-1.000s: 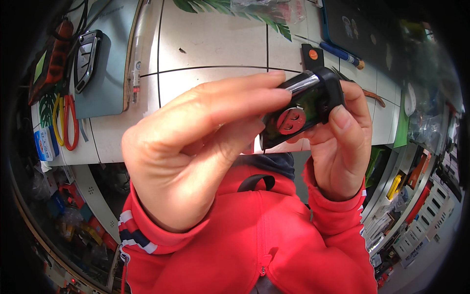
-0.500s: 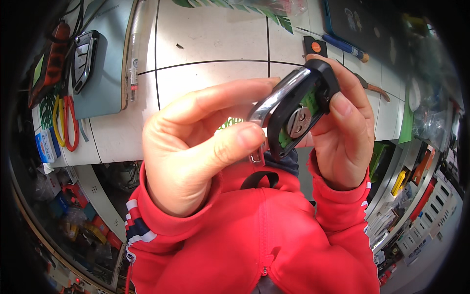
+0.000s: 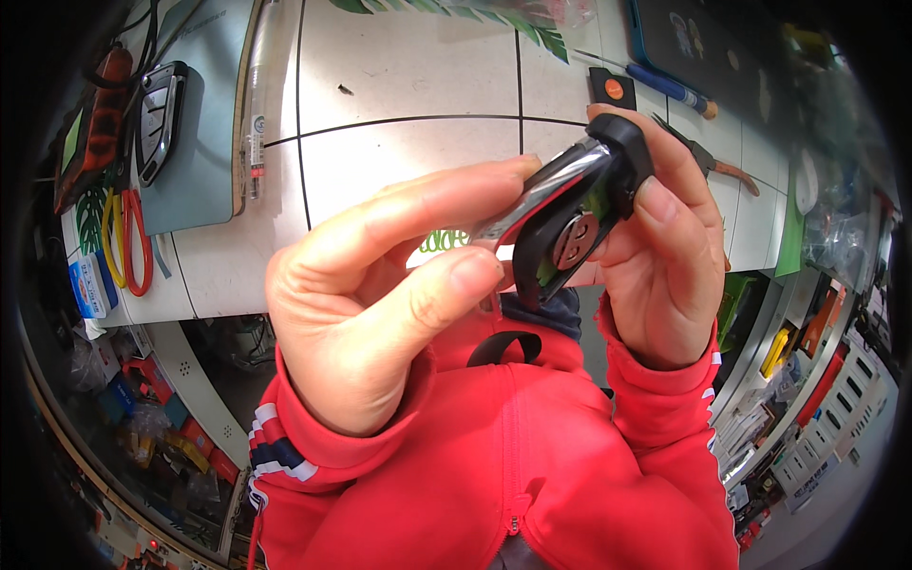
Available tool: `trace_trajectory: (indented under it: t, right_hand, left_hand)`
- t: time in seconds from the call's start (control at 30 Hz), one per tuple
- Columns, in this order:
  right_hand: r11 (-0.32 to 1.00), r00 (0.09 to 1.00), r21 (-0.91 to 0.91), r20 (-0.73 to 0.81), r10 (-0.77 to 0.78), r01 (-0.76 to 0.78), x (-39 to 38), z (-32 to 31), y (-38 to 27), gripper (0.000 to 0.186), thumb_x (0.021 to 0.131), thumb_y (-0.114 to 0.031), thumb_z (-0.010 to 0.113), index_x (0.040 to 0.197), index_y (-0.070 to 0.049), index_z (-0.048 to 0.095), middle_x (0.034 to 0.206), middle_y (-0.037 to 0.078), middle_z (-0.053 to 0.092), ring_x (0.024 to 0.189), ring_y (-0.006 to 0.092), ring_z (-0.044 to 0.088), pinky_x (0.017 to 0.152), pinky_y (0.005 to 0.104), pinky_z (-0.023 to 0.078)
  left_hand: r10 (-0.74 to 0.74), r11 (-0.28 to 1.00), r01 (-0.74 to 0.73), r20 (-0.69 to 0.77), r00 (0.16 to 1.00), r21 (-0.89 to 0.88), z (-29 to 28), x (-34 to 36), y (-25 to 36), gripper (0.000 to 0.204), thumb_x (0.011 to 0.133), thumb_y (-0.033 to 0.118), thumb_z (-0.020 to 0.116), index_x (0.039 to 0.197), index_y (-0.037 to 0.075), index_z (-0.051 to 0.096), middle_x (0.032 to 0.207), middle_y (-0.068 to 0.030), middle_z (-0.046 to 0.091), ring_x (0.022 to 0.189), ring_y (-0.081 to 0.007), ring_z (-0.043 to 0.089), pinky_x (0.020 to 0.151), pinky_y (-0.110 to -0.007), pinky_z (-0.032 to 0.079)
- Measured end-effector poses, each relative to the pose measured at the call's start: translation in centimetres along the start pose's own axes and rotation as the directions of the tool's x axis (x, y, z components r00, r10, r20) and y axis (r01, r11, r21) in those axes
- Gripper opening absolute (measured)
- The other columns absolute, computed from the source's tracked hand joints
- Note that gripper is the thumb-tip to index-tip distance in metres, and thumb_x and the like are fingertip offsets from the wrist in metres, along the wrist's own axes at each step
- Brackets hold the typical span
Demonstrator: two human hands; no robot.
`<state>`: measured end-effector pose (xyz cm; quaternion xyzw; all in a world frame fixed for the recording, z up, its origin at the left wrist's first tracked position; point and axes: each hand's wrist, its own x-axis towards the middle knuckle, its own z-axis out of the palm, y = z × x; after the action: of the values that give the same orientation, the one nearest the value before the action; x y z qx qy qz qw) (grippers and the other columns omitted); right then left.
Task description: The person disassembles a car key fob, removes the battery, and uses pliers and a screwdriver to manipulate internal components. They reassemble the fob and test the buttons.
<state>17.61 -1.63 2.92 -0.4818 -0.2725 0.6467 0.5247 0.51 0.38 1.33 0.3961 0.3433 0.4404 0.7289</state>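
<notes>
Between my two hands, above the table, is a black car key fob (image 3: pixel 535 256) with its inside showing. A round silver coin battery (image 3: pixel 574 241) sits in it, over bits of green circuit board. The thumb and fingers of my left hand (image 3: pixel 356 275) pinch the chrome-edged side (image 3: pixel 556 190) of the fob. My right hand (image 3: pixel 670 252) grips the black far end, thumb on the near face and fingers behind. Whether the chrome edge is loose from the black body, I cannot tell.
Another key fob (image 3: pixel 161 123) lies on a grey-blue board (image 3: pixel 195 204) at the left, beside red and yellow scissors handles (image 3: pixel 138 252). A blue screwdriver (image 3: pixel 670 90), a small black piece with an orange dot (image 3: pixel 613 88) and a dark laptop (image 3: pixel 727 57) are at the back right.
My left hand has shifted slightly left and down. The fob has tilted, so its open face shows less fully and the chrome edge looks turned. My right hand stays nearly still.
</notes>
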Motion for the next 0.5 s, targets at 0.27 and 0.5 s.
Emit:
trace_trajectory:
  t: [0.27,0.5]
  right_hand:
    - [0.981,0.994,-0.161,0.021,-0.106,0.108,-0.21,-0.11,-0.22,0.041,0.084,-0.012,0.045,0.121,0.007,0.042,0.108,0.017,0.056,0.091,0.0209,0.061,0.070,0.0285,0.054]
    - [0.931,0.982,-0.319,-0.008,-0.190,0.177,-0.42,0.16,-0.52,0.039,0.084,-0.014,0.050,0.116,0.008,0.048,0.100,0.013,0.060,0.076,0.0119,0.060,0.057,0.0186,0.048]
  left_hand:
    - [-0.063,0.998,0.064,0.028,0.998,-0.027,-0.41,0.15,0.23,0.041,0.079,0.017,0.061,0.111,-0.008,0.052,0.106,-0.0232,0.057,0.096,-0.0280,0.059,0.085,-0.037,0.046]
    - [-0.107,0.993,0.108,0.028,0.994,-0.043,-0.43,0.10,0.45,0.041,0.080,0.014,0.061,0.112,-0.009,0.051,0.104,-0.0215,0.059,0.093,-0.0248,0.060,0.084,-0.033,0.047]
